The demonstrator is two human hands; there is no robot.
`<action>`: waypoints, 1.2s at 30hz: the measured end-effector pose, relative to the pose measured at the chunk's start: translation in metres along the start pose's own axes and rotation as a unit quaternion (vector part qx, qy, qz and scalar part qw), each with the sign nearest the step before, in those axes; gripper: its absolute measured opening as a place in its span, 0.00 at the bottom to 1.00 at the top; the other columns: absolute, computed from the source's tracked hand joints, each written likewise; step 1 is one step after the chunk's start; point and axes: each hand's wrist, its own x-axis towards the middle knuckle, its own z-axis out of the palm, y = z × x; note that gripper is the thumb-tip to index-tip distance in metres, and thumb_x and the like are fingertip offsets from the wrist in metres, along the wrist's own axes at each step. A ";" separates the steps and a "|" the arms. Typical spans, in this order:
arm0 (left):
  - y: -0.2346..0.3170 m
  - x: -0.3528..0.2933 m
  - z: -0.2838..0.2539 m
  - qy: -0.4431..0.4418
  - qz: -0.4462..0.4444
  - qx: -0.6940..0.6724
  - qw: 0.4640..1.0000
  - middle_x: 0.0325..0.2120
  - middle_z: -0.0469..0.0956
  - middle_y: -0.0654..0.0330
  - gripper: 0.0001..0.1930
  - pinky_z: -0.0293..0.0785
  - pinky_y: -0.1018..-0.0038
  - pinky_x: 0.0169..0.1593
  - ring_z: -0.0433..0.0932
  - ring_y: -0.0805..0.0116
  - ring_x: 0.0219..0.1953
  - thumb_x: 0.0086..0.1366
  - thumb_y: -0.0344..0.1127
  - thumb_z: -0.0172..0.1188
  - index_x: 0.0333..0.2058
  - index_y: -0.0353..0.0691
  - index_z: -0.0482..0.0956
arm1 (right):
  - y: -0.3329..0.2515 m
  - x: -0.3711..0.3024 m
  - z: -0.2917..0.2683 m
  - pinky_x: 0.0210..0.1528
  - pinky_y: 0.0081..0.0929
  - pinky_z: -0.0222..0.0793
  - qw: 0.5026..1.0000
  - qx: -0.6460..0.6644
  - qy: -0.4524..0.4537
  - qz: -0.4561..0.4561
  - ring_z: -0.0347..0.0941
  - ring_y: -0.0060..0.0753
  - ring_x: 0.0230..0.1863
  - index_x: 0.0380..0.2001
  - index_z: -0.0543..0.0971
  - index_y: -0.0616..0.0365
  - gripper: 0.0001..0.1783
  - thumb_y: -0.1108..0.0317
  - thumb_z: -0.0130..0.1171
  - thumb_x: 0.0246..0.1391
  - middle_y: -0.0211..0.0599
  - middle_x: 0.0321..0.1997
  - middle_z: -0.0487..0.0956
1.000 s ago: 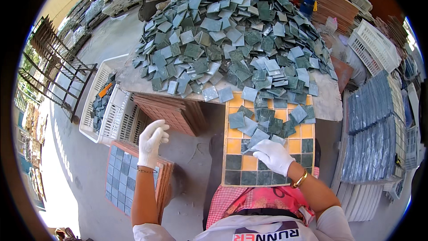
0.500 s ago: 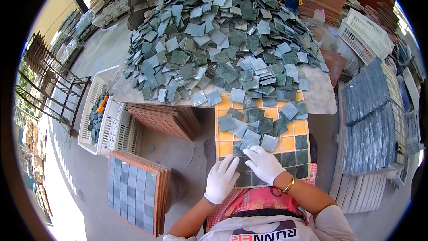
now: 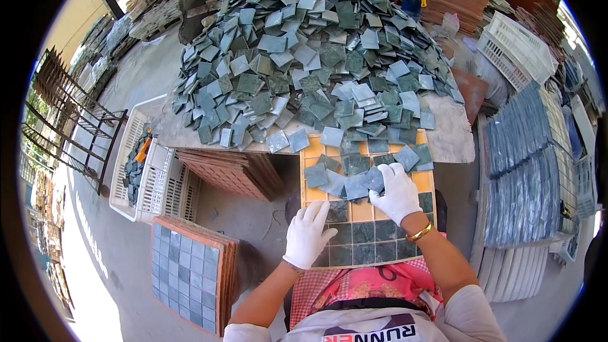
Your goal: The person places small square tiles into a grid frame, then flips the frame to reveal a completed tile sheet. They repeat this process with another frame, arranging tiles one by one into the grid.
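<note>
A yellow grid tray (image 3: 427, 181) rests in front of me on my lap, its far end at the table's edge. Dark green square stone tiles (image 3: 363, 232) fill the compartments of its near rows. Loose tiles (image 3: 331, 182) lie scattered across its far half. My right hand (image 3: 397, 197), in a white glove, has thumb and fingers closed around a stone tile (image 3: 375, 179) above the tray's middle. My left hand (image 3: 308, 235), also gloved, is open at the tray's left edge, fingertips beside a tile (image 3: 337, 211) in the grid.
A big heap of loose tiles (image 3: 316, 57) covers the table (image 3: 446, 139). Left stand a white plastic crate (image 3: 161, 174), stacked reddish trays (image 3: 231, 171) and a stack topped by a tile-filled tray (image 3: 187, 272). Right are stacked tile sheets (image 3: 522, 171) and white crates (image 3: 516, 50).
My right hand has moved away from me and rightward to the loose tiles and closed on one. Several loose tiles have shifted. My left hand has moved slightly forward.
</note>
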 end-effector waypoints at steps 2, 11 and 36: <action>-0.010 0.014 0.002 -0.039 -0.003 -0.005 0.999 0.43 0.73 0.56 0.27 0.72 0.62 0.48 0.73 0.51 0.43 0.49 0.38 0.68 0.49 0.39 0.72 | 0.009 0.000 -0.004 0.41 0.37 0.74 0.997 0.068 -0.026 0.035 0.75 0.45 0.41 0.48 0.70 0.59 0.30 0.60 0.66 0.42 0.44 0.44 0.71; -0.041 0.022 -0.019 -0.080 -0.003 -0.015 0.997 0.42 0.71 0.52 0.28 0.73 0.62 0.47 0.73 0.50 0.46 0.47 0.37 0.70 0.46 0.39 0.70 | 0.027 -0.032 0.006 0.47 0.27 0.71 0.786 0.572 -0.230 0.053 0.74 0.30 0.45 0.56 0.68 0.66 0.28 0.61 0.58 0.57 0.36 0.51 0.73; 0.004 0.055 0.004 -0.070 0.108 -0.033 0.991 0.42 0.71 0.58 0.26 0.72 0.64 0.46 0.73 0.55 0.43 0.51 0.34 0.65 0.51 0.43 0.71 | 0.015 -0.012 -0.001 0.26 0.22 0.71 0.903 0.379 -0.159 0.130 0.75 0.22 0.21 0.45 0.78 0.58 0.13 0.68 0.47 0.62 0.36 0.28 0.78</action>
